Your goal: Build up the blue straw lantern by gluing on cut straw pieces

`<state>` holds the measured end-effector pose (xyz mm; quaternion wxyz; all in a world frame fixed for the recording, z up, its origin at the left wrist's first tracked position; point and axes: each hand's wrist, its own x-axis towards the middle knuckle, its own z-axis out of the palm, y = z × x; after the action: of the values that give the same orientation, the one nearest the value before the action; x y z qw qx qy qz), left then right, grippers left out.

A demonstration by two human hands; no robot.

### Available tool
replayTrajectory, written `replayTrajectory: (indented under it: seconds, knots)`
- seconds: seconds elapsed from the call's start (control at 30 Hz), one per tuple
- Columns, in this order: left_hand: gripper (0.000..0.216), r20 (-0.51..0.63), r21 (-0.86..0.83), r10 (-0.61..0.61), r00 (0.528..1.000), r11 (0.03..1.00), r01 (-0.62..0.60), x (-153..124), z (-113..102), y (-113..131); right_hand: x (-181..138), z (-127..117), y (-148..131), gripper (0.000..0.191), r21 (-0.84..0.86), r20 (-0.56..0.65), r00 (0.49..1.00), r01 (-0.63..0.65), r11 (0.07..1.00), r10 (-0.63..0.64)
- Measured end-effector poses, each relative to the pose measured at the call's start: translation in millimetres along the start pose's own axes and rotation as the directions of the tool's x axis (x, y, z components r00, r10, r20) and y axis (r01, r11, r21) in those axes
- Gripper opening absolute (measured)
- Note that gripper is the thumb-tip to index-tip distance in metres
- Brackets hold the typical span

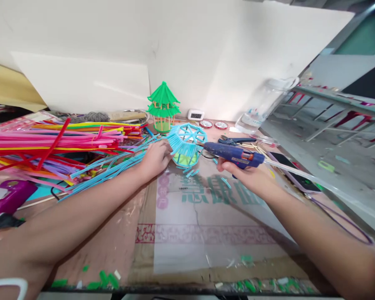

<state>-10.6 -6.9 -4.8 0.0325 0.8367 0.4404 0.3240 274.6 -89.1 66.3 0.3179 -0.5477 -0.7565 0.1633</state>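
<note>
A small round structure built of light blue pipe cleaners (187, 148) stands near the middle of the table, with spoke-like struts on top and a light green base. At its left side my left hand (156, 157) is closed, fingertips against its edge. My right hand (248, 173) grips a dark blue hot glue gun (229, 151) with a glue stick running out of its rear. The nozzle points left, close to the structure's right side; whether it touches I cannot tell. Below lie several short blue cut pieces (192, 173).
Bundled coloured pipe cleaners (81, 139) cover the left. Behind stand a green-roofed model tower (163, 108) and a small digital clock (196, 114). To the right are pliers (234, 140), a clear plastic jug (264, 106) and a phone (295, 171). Green scraps (104, 279) line the front edge.
</note>
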Motion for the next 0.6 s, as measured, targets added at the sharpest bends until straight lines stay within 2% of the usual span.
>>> replayTrajectory:
  seconds: [0.17, 0.37, 0.6]
  knots:
    - [0.016, -0.016, 0.027, 0.017, 1.0, 0.999, -0.017, 1.0, 0.7, -1.2, -2.6, 2.1, -1.8, 0.041, -0.019, -0.074, 0.994, -0.076, 0.997, 0.074]
    - [0.017, -0.036, 0.063, 0.036, 0.999, 0.997, -0.033, 2.8, 2.0, -3.7, -14.6, 6.5, 0.1, 0.03, 0.114, -0.058, 0.998, -0.003, 0.993, 0.009]
    - [0.008, -0.024, 0.095, 0.016, 1.0, 0.995, -0.014, 3.6, 0.9, -3.8, -19.0, 9.3, -1.5, 0.033, 0.133, -0.06, 0.994, -0.086, 0.987, 0.094]
